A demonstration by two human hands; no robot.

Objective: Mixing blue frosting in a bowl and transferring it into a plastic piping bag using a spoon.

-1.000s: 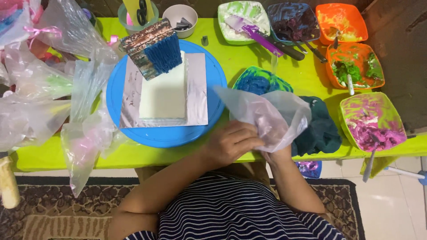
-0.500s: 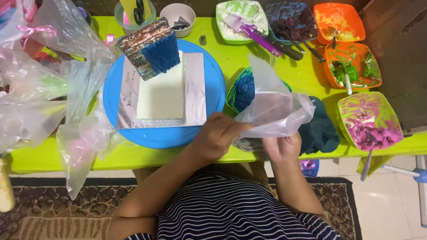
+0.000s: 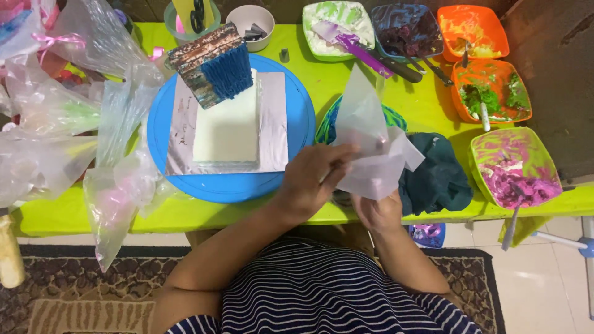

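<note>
A clear plastic piping bag (image 3: 370, 143) stands folded between both hands over the green table's front edge. My left hand (image 3: 312, 179) pinches its left side. Under the bag, my right hand (image 3: 378, 210) grips its lower end. To the left a white rectangular cake (image 3: 227, 127) sits on a silver board on a blue round turntable (image 3: 294, 117). On the cake's far end stands a smaller block (image 3: 213, 64) with blue piped sides.
Several used piping bags (image 3: 114, 179) hang off the table's left side. A dark teal cloth (image 3: 436, 176) lies right of the hands. Bowls of coloured icing (image 3: 513, 170) line the right and far edge. A cup with scissors (image 3: 193, 15) stands at the back.
The bag has been lifted and turned upright. My left hand moved from beside it onto its left side, my right hand slid beneath it.
</note>
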